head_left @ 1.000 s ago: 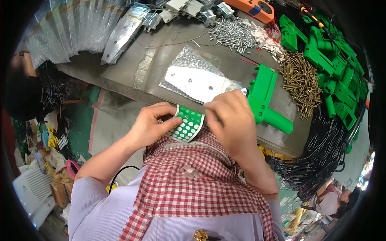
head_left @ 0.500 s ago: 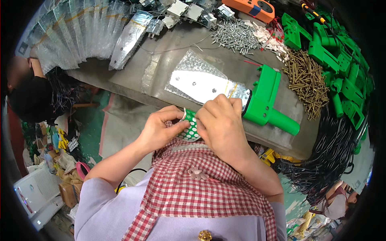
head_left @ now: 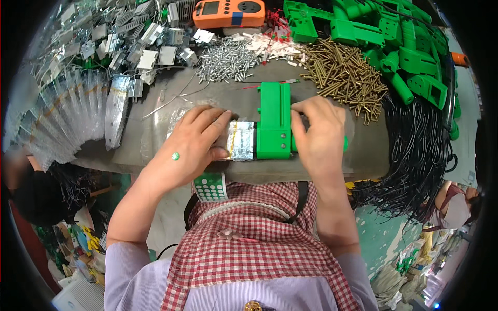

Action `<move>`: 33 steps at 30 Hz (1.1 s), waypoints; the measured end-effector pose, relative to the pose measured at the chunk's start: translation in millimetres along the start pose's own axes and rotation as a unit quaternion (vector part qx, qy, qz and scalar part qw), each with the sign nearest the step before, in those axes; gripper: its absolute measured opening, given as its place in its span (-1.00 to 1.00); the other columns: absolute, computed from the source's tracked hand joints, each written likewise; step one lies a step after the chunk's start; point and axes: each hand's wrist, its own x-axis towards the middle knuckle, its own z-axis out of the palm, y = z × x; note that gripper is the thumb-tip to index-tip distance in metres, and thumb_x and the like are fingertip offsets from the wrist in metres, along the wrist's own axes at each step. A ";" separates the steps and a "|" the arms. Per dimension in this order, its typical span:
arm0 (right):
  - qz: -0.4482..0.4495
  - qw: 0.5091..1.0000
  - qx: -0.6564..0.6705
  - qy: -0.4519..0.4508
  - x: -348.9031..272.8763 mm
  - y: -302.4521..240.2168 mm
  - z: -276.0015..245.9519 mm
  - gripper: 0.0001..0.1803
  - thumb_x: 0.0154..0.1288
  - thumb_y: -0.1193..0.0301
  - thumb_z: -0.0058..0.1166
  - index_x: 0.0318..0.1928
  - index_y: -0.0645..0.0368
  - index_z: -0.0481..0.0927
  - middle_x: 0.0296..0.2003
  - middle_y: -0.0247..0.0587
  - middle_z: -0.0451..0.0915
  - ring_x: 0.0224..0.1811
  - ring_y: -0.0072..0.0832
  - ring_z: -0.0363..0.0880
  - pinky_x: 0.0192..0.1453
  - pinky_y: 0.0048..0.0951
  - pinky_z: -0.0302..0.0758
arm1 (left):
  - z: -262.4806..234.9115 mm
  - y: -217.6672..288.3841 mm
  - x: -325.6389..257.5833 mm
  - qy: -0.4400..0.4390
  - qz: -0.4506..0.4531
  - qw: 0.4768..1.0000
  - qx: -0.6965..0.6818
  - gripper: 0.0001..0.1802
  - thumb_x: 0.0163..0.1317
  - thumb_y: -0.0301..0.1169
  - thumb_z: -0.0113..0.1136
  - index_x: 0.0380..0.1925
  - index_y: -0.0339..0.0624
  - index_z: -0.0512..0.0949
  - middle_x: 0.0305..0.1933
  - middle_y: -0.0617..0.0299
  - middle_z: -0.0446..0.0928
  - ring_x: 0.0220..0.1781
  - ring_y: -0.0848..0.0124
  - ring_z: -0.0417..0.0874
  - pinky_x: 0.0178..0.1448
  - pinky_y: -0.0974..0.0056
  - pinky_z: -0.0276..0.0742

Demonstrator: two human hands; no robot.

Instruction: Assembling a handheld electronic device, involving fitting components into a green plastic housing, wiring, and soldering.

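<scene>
My left hand (head_left: 194, 137) grips across a flat silvery metal plate (head_left: 241, 139), whose wide end it mostly covers. A small green round sticker (head_left: 175, 155) is on the back of that hand. The plate's narrow end runs into a green plastic housing (head_left: 274, 122) with two screw holes. My right hand (head_left: 319, 127), fingers bent and thumb close to the index finger, is at the housing's right side, over the green handle (head_left: 346, 144). Its fingertips' exact contact is partly hidden. Below my left wrist, a sheet of green dot stickers (head_left: 210, 187) hangs at the table's front edge.
Behind lie an orange meter (head_left: 228, 14), silver screws (head_left: 225, 59), and brass-coloured screws (head_left: 340, 75). Green housings (head_left: 363, 31) are heaped at the right, above black cables (head_left: 417, 150). Wrapped plates (head_left: 72, 106) fan out at the left. Other people are at both sides.
Both hands have left the sticker sheet, which now hangs below my left wrist. My left hand has moved onto the metal plate, my right to the housing. The view has shifted.
</scene>
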 end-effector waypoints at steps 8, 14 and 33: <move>-0.019 0.975 0.055 -0.214 -15.8 36.7 -48.6 -0.73 0.01 0.40 0.29 -0.23 0.16 0.59 -0.14 -0.22 0.55 -0.01 -0.25 0.46 0.04 -0.29 0.35 | -1.7 -9.0 0.5 -0.006 -0.007 0.999 0.053 -0.47 -0.14 -0.52 0.37 -0.08 -0.26 0.46 -0.19 0.09 0.43 -0.12 0.05 0.46 -0.04 0.06 0.39; 0.000 0.982 0.110 -0.151 -22.7 45.6 -32.0 -0.74 -0.08 0.53 0.31 -0.31 0.19 0.55 -0.18 -0.24 0.51 -0.05 -0.25 0.45 0.00 -0.28 0.39 | -2.6 -2.0 5.5 -0.026 -0.073 0.990 -0.118 -0.66 -0.11 -0.38 0.39 -0.29 -0.15 0.52 -0.27 0.17 0.42 -0.13 0.14 0.45 -0.06 0.11 0.40; 0.158 0.948 0.179 -0.210 111.2 41.8 38.4 -0.80 0.17 0.43 0.13 -0.30 0.35 0.52 -0.46 0.09 0.61 -0.45 -0.01 0.61 -0.32 -0.19 0.56 | 47.9 10.6 62.7 0.125 -0.083 0.981 -0.124 -0.89 0.12 -0.50 0.24 -0.38 -0.29 0.54 -0.37 0.01 0.51 -0.38 -0.01 0.57 -0.32 0.08 0.50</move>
